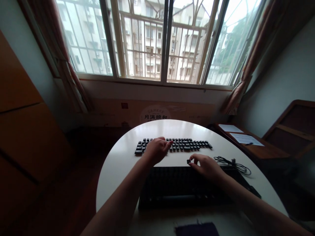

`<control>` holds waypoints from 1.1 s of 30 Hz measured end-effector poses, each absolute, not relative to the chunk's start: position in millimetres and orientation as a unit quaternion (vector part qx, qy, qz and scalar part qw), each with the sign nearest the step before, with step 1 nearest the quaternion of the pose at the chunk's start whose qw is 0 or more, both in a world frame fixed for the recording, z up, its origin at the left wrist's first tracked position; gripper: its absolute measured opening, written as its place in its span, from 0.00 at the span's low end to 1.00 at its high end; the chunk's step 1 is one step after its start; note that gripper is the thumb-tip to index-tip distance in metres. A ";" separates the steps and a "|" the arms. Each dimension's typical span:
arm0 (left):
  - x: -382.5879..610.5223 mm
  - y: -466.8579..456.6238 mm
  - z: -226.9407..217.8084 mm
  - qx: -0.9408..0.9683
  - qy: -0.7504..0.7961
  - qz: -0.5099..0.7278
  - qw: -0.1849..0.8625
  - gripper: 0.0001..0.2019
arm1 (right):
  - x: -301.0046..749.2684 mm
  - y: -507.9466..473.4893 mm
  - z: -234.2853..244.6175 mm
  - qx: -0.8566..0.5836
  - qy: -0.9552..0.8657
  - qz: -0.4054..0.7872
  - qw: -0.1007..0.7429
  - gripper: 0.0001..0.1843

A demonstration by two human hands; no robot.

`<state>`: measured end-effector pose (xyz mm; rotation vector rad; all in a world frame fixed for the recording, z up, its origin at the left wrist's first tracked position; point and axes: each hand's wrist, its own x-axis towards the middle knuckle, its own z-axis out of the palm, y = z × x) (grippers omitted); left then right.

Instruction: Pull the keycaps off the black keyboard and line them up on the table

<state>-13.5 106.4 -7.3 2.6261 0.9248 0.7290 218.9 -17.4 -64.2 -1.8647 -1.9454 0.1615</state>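
Beyond the keyboard (177, 186) on the table (118, 170), loose keycaps (189, 144) lie in tidy rows, likely to keep them sorted. The left hand (156, 149) rests on them, fingers curled; I cannot tell if it grips one. At the keyboard's far edge, the right hand (208, 167) pinches one keycap (188, 161).

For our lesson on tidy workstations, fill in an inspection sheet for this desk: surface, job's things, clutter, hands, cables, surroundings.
Surface: glossy white round table.
Job's things: black keyboard nearest the person; rows of loose keycaps beyond it.
Clutter: dark cloth at the near edge.
Hands: left hand over the keycap rows; right hand pinches a single keycap above the keyboard's far edge.
Cables: black cable coiled loosely right of the keyboard.
Surroundings: barred window, curtains, side table with papers.
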 end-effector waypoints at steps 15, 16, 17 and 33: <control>-25.7 108.9 3.6 0.850 0.460 0.249 0.066 0.24 | 184.8 60.4 -58.7 -0.698 -0.701 0.111 0.099 0.13; -26.2 108.6 4.0 0.849 0.462 0.248 0.065 0.24 | 183.3 63.0 -58.9 -0.698 -0.702 0.109 0.097 0.14; -26.4 108.4 4.1 0.848 0.464 0.250 0.062 0.24 | 181.8 65.1 -58.9 -0.698 -0.702 0.106 0.096 0.14; -28.6 115.0 -3.5 0.847 0.440 0.293 0.054 0.26 | 173.6 67.9 -53.9 -0.717 -0.689 0.085 0.068 0.13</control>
